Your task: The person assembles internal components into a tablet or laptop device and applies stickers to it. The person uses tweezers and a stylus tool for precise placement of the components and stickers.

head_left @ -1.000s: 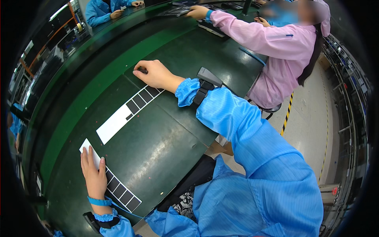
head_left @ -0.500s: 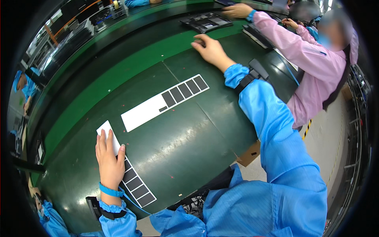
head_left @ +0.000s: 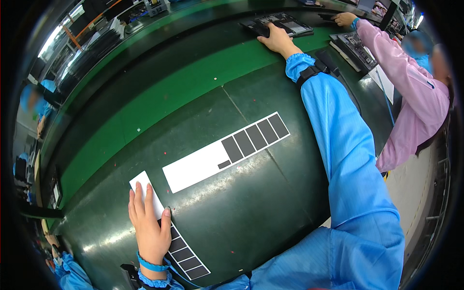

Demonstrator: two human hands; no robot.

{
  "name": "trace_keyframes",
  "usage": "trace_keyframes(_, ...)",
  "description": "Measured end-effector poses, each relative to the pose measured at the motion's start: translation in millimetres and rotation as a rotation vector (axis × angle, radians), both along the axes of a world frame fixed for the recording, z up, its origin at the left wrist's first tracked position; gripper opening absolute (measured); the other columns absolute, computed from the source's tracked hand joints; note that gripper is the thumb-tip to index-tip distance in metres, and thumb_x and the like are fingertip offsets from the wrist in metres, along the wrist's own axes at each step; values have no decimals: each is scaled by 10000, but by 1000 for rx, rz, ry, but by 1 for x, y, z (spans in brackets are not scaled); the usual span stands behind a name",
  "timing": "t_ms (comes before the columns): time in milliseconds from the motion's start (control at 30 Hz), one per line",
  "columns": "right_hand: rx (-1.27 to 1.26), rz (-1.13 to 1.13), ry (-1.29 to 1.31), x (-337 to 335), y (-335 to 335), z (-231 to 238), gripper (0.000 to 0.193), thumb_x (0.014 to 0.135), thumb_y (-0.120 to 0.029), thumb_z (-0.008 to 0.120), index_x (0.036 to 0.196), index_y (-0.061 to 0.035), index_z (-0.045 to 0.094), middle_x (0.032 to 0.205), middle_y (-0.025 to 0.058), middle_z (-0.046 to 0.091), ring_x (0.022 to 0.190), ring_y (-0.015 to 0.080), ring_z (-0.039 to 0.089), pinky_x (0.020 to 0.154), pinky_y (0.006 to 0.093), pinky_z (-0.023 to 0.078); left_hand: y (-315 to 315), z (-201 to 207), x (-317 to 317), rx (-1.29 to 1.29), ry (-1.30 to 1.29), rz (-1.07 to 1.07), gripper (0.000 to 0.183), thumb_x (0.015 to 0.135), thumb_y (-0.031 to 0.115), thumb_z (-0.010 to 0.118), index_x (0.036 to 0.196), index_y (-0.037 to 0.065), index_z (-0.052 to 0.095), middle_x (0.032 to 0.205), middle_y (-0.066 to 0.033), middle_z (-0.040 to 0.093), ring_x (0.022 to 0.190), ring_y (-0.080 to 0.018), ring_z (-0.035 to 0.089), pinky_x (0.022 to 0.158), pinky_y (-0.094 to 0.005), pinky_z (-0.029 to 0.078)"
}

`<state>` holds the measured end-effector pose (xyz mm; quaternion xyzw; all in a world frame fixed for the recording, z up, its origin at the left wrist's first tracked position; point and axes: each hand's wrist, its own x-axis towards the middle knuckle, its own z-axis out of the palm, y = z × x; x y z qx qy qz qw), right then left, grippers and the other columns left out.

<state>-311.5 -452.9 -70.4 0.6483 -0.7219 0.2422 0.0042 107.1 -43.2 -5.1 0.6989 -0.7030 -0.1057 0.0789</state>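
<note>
Rests the left hand [head_left: 150,229], fingers stretched long and thumb out to the side, flat over the left strip [head_left: 186,253]; pins rather than pinches, with nothing clasped in that grip. Has the left strip, white at one end and dark-panelled along the rest, flat on the left part of the tabletop [head_left: 241,203], slanting toward the near edge. Farther right, has the right strip [head_left: 226,152], of like pattern, flat near the tabletop's middle, touched by neither hand. Beyond that, stretches the right hand [head_left: 279,39] to the black device [head_left: 295,26] toward the far edge; sets thumb and bent fingers at its near side, but gives no sure sign of how firmly, with fingertips partly hidden. Seems, by judgement, at an early stage: has both strips laid out and the device reached, but neither strip on it; makes unclear how much remains. Toward the far right corner, shows more black equipment [head_left: 360,50] near a co-worker's pink sleeve [head_left: 386,53].
</note>
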Motion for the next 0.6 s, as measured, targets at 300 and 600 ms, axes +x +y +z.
trace_keyframes(300, -254, 227, -138, -22, 50, 27, 465, 657, -236, 747, 1075, -42, 677, 1016, 172, 695, 970, 350, 659, 899, 381, 504, 0, -8, 4, -78, 80, -61, 587, 867, 168, 594, 1414, 55, 414, 1504, -189, 305, 1369, -443, 258, 1125, -506, 218)
trace_keyframes(600, -129, 428, -472, -45, 175, 73, 402, 691, -72, 765, 1061, 39, 654, 1016, 130, 712, 995, 172, 674, 880, 276, 509, 3, -15, 13, -123, 37, -84, 553, 909, 215, 567, 1414, 52, 411, 1499, -194, 314, 1379, -418, 269, 1139, -494, 202)
